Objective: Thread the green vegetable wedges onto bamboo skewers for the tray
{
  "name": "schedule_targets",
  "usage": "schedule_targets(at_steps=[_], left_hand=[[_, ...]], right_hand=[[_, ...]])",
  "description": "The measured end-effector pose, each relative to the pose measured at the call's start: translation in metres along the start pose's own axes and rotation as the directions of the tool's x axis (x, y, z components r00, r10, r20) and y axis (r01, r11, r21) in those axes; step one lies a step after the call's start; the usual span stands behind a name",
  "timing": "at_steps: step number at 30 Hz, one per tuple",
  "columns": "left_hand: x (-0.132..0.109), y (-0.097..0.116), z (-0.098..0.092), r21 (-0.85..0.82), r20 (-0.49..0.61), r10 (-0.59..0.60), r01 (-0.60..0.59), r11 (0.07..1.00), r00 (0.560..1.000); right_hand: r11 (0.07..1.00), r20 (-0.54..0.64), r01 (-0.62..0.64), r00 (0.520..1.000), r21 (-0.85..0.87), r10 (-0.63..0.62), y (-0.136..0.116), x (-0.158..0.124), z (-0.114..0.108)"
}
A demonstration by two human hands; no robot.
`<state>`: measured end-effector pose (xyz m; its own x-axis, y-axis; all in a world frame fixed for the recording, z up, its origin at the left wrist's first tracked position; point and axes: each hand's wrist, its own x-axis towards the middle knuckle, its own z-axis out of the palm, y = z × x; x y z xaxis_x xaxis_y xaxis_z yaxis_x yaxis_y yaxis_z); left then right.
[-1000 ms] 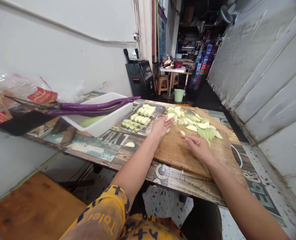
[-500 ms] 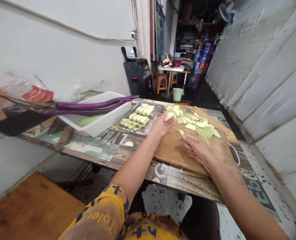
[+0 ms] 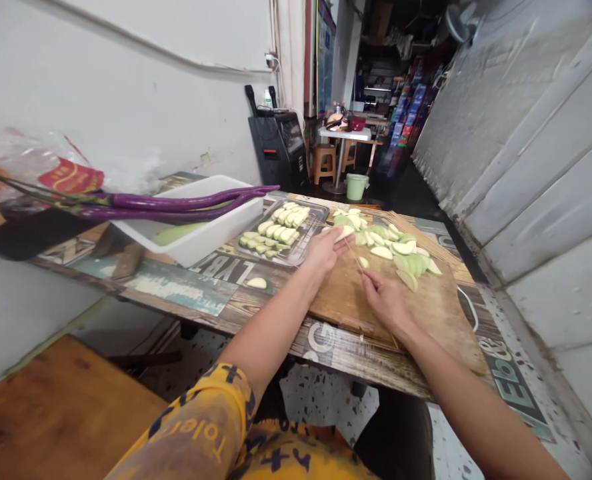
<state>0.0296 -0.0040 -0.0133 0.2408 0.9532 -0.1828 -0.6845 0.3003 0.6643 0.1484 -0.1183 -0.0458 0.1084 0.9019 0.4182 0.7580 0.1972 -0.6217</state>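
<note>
My left hand (image 3: 322, 251) pinches a pale green vegetable slice (image 3: 345, 233) at the near left of a heap of slices (image 3: 399, 251) on the wooden cutting board (image 3: 356, 303). My right hand (image 3: 385, 297) is closed round a thin wooden skewer (image 3: 353, 254) whose tip points up at that slice. A single loose slice (image 3: 363, 262) lies on the board between my hands.
A metal tray (image 3: 312, 233) with rows of slices sits left of the board. A white tub (image 3: 196, 241) holds long purple eggplants (image 3: 186, 203). One stray slice (image 3: 257, 283) lies on the table. A wall runs along the right; a wooden bench (image 3: 61, 413) stands low left.
My right hand has drawn slightly back and up with the skewer toward the slice in my left hand. My left hand has stayed at the heap's edge.
</note>
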Motion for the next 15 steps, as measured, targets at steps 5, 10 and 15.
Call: schedule_targets(at_steps=[5, 10, 15], left_hand=[[-0.001, -0.0008, 0.0017, 0.007, -0.003, -0.021, 0.021, 1.0, 1.0], [-0.0014, -0.0001, 0.0025, 0.019, 0.007, -0.082, 0.081, 0.997, 0.997], [-0.003, -0.0011, 0.002, 0.057, 0.033, -0.12, 0.118, 0.991, 0.992]], right_hand=[[0.999, 0.009, -0.021, 1.0, 0.036, 0.021, -0.0022, 0.0011, -0.0007], [0.995, 0.021, -0.051, 0.999, 0.081, 0.049, -0.0025, 0.0016, -0.0002], [0.993, 0.026, -0.063, 0.998, 0.095, 0.061, -0.0029, 0.0009, -0.0002]])
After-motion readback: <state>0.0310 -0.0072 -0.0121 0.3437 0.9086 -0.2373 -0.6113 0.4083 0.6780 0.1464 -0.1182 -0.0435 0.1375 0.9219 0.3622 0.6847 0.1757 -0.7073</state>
